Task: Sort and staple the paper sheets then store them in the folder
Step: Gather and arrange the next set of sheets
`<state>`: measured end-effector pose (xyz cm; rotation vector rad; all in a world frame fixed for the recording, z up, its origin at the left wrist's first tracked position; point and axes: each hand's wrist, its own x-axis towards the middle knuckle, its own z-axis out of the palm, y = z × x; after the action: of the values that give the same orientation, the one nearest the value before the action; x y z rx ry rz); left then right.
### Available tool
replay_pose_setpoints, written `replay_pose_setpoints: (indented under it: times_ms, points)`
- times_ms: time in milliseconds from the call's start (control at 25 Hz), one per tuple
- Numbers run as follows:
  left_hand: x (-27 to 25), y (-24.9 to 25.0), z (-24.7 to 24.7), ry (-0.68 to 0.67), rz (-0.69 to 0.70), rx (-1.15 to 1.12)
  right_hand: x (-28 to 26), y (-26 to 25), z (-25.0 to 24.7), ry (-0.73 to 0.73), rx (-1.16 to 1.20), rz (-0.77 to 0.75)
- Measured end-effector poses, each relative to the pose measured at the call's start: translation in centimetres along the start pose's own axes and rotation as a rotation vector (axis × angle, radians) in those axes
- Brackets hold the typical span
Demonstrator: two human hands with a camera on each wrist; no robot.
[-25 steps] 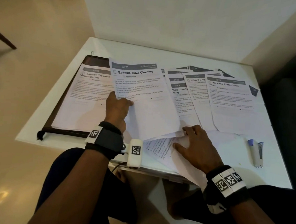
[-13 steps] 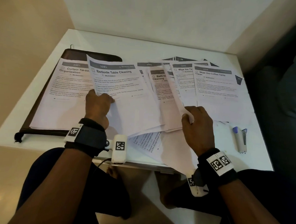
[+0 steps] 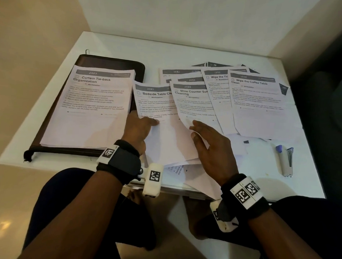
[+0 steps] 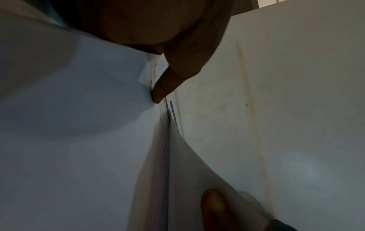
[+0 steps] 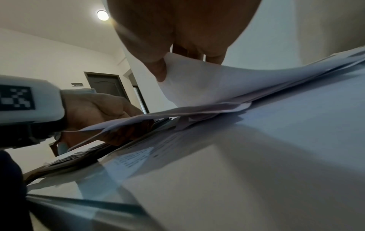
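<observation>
The left hand (image 4: 158, 31) pinches printed paper sheets (image 4: 79, 109), thumb on top.

Black wristbands (image 3: 124, 158) with white square-coded tags and white camera units (image 3: 152, 179) on both wrists.

Place: a room in a home
Signs: panelled dark door (image 5: 105, 85), round ceiling lamp (image 5: 102, 15), plain pale walls
Work spot: white table (image 3: 119, 44) in a corner
</observation>
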<state>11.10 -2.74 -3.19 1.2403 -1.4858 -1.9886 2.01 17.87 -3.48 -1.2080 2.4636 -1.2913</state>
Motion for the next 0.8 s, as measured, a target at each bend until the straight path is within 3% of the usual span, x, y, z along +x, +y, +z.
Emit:
replay_pose_setpoints:
  times_ms: [320, 440, 560, 800]
  points:
    - [-0.2, 0.3, 0.0, 0.018, -0.075, -0.029, -1.6, -1.3, 3.1, -0.163, 0.008, -0.228]
    - [-0.4, 0.7, 0.1, 0.038, -0.134, -0.136, -1.8, -1.3, 3.7, -0.209, 0.001, -0.242]
    - [-0.2, 0.5, 0.3, -0.024, -0.159, -0.214, -1.8, -1.3, 4.5, -0.237, -0.016, -0.260]
    - [-0.2, 0.7, 0.6, 0.038, -0.151, -0.165, -1.8, -1.3, 5.0, -0.257, -0.037, -0.238]
